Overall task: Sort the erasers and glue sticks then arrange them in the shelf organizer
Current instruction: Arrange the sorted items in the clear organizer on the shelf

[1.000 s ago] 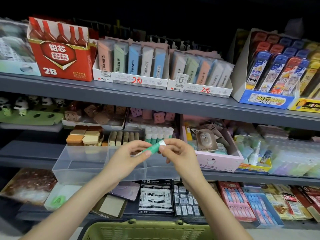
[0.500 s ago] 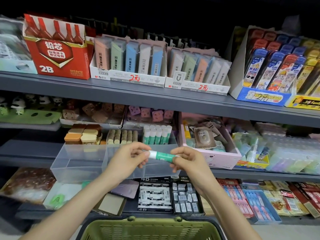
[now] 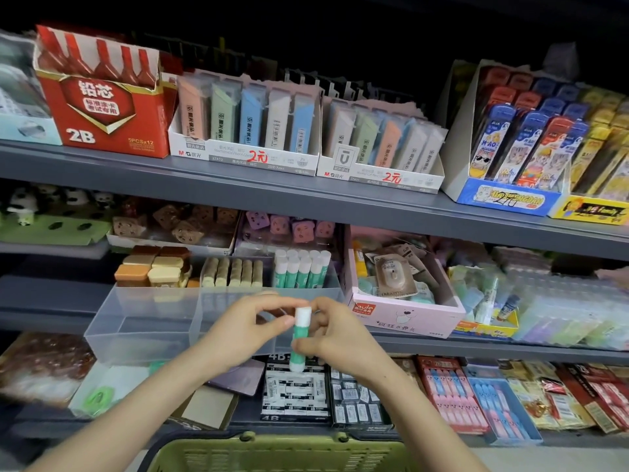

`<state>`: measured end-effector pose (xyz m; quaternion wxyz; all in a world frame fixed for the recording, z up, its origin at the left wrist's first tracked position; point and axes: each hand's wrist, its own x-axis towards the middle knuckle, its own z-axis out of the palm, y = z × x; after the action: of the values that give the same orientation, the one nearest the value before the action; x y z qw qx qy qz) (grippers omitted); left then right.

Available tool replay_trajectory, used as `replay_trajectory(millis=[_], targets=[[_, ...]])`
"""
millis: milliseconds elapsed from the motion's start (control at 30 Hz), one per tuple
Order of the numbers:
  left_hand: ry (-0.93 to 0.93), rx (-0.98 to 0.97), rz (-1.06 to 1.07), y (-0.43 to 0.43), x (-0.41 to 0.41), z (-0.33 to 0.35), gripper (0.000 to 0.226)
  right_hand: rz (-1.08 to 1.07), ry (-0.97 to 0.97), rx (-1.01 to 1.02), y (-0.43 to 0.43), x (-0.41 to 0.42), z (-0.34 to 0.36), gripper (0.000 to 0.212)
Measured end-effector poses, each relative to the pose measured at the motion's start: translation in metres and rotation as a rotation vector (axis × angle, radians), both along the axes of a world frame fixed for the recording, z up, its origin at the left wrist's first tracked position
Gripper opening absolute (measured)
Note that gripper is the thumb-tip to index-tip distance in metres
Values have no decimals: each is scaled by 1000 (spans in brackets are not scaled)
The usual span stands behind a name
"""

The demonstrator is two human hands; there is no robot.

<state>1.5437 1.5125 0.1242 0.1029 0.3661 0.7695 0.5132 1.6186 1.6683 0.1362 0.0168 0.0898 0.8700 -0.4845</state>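
The glue stick (image 3: 299,335), level half a second ago, now stands upright, cap up, in front of the organizer (image 3: 136,321). The left grip (image 3: 238,332) pinches it near the cap, and the right grip (image 3: 337,338) grasps its body. It looks ready to join the standing sticks (image 3: 301,270).
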Motion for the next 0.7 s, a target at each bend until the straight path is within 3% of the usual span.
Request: replay_trajectory(millis=[167, 367, 467, 700], targets=[[227, -196, 154, -10, -10, -9, 37, -208, 180, -72, 25, -4, 17, 10], [461, -452, 199, -13, -13, -18, 45, -425, 304, 286, 53, -27, 33, 15], [499, -514, 184, -12, -13, -20, 47, -448, 280, 527, 56, -46, 26, 24], [559, -641, 113, -13, -18, -28, 53, -241, 17, 770, 68, -86, 23, 21]])
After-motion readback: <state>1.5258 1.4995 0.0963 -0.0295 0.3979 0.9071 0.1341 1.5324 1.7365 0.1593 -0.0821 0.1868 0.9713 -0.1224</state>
